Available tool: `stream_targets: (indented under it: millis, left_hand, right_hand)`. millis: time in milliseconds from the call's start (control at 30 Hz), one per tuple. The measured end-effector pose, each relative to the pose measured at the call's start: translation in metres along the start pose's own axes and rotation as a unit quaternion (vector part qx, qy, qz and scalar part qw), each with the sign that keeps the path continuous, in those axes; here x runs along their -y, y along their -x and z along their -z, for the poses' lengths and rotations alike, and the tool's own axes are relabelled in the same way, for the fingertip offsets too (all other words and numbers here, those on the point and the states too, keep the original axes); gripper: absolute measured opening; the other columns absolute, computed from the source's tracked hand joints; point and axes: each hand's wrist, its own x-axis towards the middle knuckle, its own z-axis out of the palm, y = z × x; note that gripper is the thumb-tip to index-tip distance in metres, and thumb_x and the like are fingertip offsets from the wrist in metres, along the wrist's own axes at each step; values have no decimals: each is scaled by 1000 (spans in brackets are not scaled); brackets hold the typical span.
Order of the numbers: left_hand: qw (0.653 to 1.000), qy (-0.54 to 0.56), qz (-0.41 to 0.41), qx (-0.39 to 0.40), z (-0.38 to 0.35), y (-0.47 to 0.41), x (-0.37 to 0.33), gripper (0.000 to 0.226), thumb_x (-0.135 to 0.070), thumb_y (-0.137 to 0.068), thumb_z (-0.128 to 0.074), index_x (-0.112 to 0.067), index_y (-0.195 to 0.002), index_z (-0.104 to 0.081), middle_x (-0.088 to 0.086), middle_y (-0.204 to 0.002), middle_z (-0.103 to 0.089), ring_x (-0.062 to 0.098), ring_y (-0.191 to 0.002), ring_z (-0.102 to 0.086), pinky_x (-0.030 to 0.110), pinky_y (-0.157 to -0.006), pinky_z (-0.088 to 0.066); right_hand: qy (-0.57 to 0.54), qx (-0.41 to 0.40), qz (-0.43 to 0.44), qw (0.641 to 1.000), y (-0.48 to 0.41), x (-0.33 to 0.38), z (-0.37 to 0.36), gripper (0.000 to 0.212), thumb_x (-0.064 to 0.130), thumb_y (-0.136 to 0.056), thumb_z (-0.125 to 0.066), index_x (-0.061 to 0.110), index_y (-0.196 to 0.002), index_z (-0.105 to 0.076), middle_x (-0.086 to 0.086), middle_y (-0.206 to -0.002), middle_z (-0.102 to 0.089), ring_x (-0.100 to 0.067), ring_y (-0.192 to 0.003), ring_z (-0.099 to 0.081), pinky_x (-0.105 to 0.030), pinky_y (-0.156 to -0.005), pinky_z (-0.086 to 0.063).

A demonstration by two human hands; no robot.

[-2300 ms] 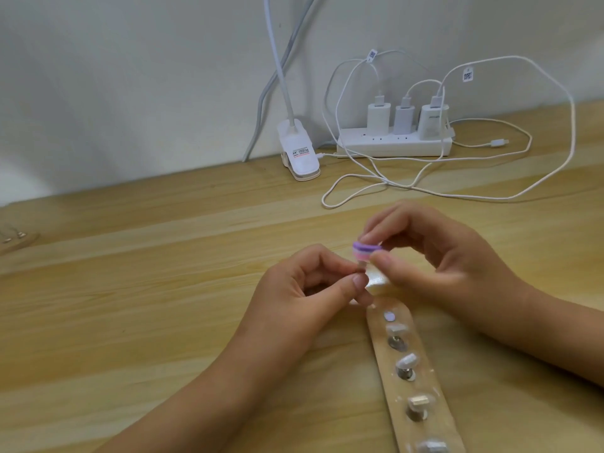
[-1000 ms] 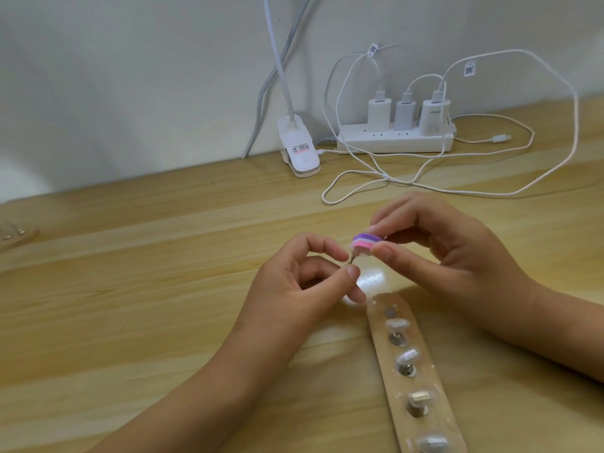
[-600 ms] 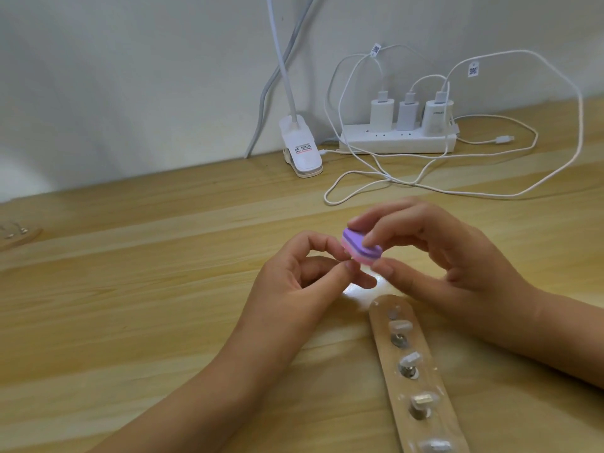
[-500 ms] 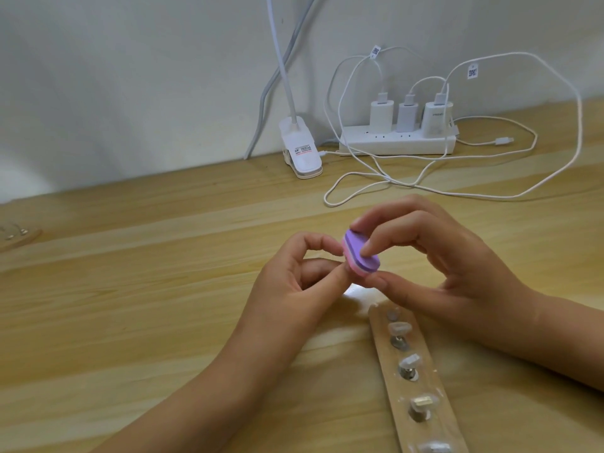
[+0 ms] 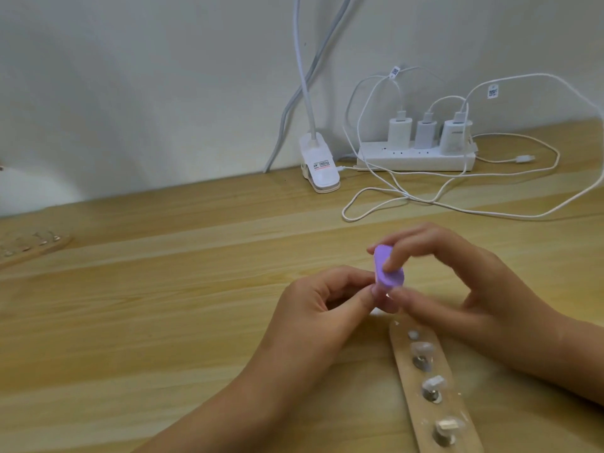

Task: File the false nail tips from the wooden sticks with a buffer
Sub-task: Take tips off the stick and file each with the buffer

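Observation:
My right hand [image 5: 470,289] pinches a small purple and pink buffer [image 5: 485,268] between thumb and fingers, its purple face tilted up toward me. My left hand [image 5: 323,308] pinches a false nail tip between thumb and forefinger, pressed against the buffer's lower edge; the tip itself is mostly hidden by my fingers. A wooden stick [image 5: 434,390] lies on the table below my right hand, running toward me, with several pale nail tips [image 5: 433,384] standing on metal studs along it.
A second wooden stick [image 5: 29,248] with studs lies at the far left. At the back stand a white clip lamp base [image 5: 320,168] and a white power strip [image 5: 415,158] with three chargers, whose white cables [image 5: 457,204] loop over the wooden table [image 5: 147,322].
The buffer has turned from lying flat to tilted with its purple face up, and my right hand has shifted slightly left against my left fingertips. My left hand has hardly moved.

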Motion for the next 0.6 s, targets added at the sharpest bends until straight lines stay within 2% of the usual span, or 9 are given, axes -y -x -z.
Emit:
stream_targets:
  millis: [67, 133, 167, 267, 400, 533, 600]
  left_hand:
    - [1000, 5, 1, 1, 0, 0, 0, 14, -28, -85, -64, -24, -94, -75, -3, -85, -77, 9, -88, -72, 18, -82, -51]
    - [1000, 2, -1, -10, -1, 0, 0, 14, -29, -84, -65, -23, -92, -75, -2, -86, -76, 14, -88, -72, 25, -83, -54]
    - [1000, 2, 0, -13, -1, 0, 0, 13, -31, -83, -67, -23, -91, -75, -2, -87, -76, 16, -88, -71, 28, -84, -54]
    - [1000, 11, 1, -3, 0, 1, -1, 15, -34, -83, -68, -21, -87, -76, -2, -83, -76, 10, -87, -72, 19, -82, -51]
    - [1000, 5, -2, -4, 0, 0, -1, 9, -20, -87, -67, -20, -87, -76, -3, -84, -77, 6, -83, -71, 15, -76, -50]
    - [1000, 15, 0, 4, 0, 0, -2, 14, -32, -85, -67, -22, -86, -77, -2, -80, -76, 8, -82, -71, 18, -79, -51]
    - [1000, 13, 5, -1, 0, 0, -3, 11, -30, -84, -68, -24, -88, -76, -3, -82, -76, 9, -83, -70, 23, -79, -51]
  right_hand:
    - [-13, -5, -21, 1000, 1, 1, 1, 18, 36, -88, -63, 26, -102, -59, 10, -108, -65, -18, -112, -63, -35, -95, -47]
    - [0, 15, 16, 1000, 4, 1, -1, 23, 34, -89, -64, 26, -110, -58, 8, -115, -64, -17, -113, -62, -30, -96, -47]
    - [9, 22, 22, 999, 5, 1, -1, 32, 33, -88, -65, 27, -118, -56, 8, -119, -63, -16, -115, -61, -28, -98, -46]
    - [11, 4, -40, 999, 3, -2, 2, 55, 37, -84, -63, 29, -136, -48, 7, -121, -63, -14, -117, -58, -29, -102, -44]
    - [75, 32, 18, 997, 2, -1, 1, 45, 31, -85, -64, 18, -127, -60, 5, -119, -61, -12, -115, -57, -25, -99, -42]
    - [72, 18, 0, 997, 1, -1, 2, 45, 31, -84, -64, 16, -126, -62, 6, -118, -61, -11, -115, -56, -27, -100, -42]
    - [91, 32, 37, 995, 2, 0, 1, 44, 29, -85, -64, 16, -126, -60, 4, -119, -60, -12, -115, -56, -25, -101, -41]
